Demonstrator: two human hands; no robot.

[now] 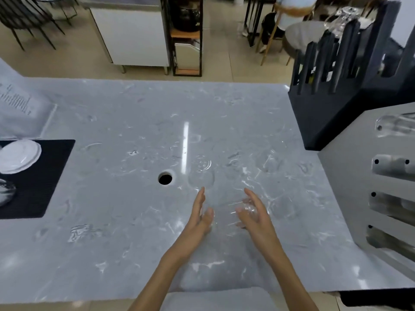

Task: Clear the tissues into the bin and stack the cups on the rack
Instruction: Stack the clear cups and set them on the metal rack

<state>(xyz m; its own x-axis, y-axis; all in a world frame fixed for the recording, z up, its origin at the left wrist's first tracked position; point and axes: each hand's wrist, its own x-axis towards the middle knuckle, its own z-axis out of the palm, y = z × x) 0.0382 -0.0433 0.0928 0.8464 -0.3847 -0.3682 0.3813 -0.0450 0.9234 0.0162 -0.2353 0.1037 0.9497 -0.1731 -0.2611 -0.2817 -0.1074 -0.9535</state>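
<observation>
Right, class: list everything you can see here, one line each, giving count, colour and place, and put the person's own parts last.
Countertop: one, grey marble, fills the middle; a round hole in it.
Glass cups: two clear; one lying just beyond the hands, one on its side between the hands.
Rack: one, dark, far right, clear glassware on top.
Mat: one, black, left edge.
Plate: one, white, on the mat.
Paper: one printed sheet, far left.
Tissues: none visible.
Hands: left and right, open, either side of the nearer cup.
</observation>
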